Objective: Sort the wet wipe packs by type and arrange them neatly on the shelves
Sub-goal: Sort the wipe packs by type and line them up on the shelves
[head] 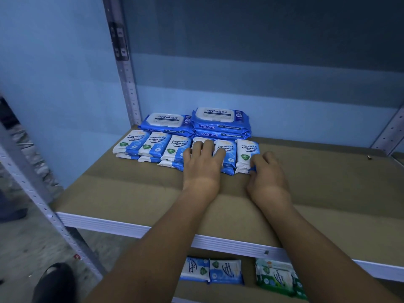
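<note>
Left hand (202,162) flat on the row of small antibacterial wipe packs (157,145) on the shelf (131,193), grip spread. Right hand (267,173) pinches the near corner of the rightmost pack (246,153). Antabax packs (218,121) are stacked just behind the row, far side; blue packs (225,272) and a green pack (275,278) lie on the lower shelf.

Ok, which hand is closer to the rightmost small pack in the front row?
Right. The right hand pinches the rightmost small pack at its lower right corner; the left hand lies flat on the packs to its left.
</note>
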`<action>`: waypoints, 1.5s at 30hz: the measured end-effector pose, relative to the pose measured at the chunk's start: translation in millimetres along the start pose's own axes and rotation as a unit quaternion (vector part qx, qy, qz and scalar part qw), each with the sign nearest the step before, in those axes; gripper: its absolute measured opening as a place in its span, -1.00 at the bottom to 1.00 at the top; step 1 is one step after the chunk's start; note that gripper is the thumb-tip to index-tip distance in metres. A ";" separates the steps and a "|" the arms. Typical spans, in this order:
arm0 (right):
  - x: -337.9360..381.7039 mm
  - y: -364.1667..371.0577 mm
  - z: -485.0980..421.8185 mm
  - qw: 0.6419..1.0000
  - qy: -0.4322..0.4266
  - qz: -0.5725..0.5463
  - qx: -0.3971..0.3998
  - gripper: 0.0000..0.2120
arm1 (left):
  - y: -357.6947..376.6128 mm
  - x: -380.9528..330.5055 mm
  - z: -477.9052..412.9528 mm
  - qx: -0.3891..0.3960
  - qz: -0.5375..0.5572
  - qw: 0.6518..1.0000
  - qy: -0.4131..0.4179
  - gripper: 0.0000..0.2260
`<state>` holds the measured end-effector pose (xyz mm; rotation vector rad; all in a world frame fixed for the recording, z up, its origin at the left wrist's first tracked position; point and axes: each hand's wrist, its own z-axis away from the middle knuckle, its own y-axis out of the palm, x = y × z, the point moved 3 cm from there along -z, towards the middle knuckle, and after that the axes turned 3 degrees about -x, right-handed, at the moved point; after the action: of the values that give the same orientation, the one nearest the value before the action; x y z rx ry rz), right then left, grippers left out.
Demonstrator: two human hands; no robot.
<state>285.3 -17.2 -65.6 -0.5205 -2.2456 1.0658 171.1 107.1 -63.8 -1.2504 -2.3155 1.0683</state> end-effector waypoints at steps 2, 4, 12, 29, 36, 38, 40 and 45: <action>-2.3 2.7 0.0 1.000 -0.012 -0.011 -0.015 -0.81 | 2.0 1.0 -0.6 -0.012 0.000 1.000 0.004 -0.72; -3.9 4.3 -0.1 0.999 -0.016 -0.021 -0.023 -0.82 | 4.9 2.1 -0.6 -0.009 -0.003 1.000 0.000 -0.77; -4.5 2.5 -0.8 1.000 -0.015 -0.005 -0.026 -0.83 | 3.8 2.4 0.3 0.021 0.015 0.999 -0.026 -0.91; 18.4 -45.6 54.5 0.982 -0.100 -0.118 -0.110 -0.86 | -107.1 28.9 113.7 0.047 0.345 0.934 -0.083 -0.73; 82.7 -53.0 208.2 0.951 -0.123 -0.272 -0.085 -0.91 | -121.9 101.5 268.6 0.003 0.302 0.917 -0.259 -0.69; 88.0 -20.1 249.5 0.947 -0.039 -0.318 0.016 -0.87 | -100.6 122.2 305.2 0.082 0.321 0.863 -0.382 -0.66; 85.2 17.4 279.9 0.912 0.136 -0.367 0.124 -0.78 | -78.6 137.9 335.2 0.149 0.322 0.806 -0.474 -0.64; 72.7 91.2 320.0 0.738 0.459 -0.374 0.323 -0.84 | -24.7 163.3 389.4 0.293 0.313 0.713 -0.555 -0.78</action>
<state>28.9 -100.5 -273.8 0.1764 -0.9178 0.7841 -157.8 48.9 -323.3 -1.2628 -1.6664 3.1879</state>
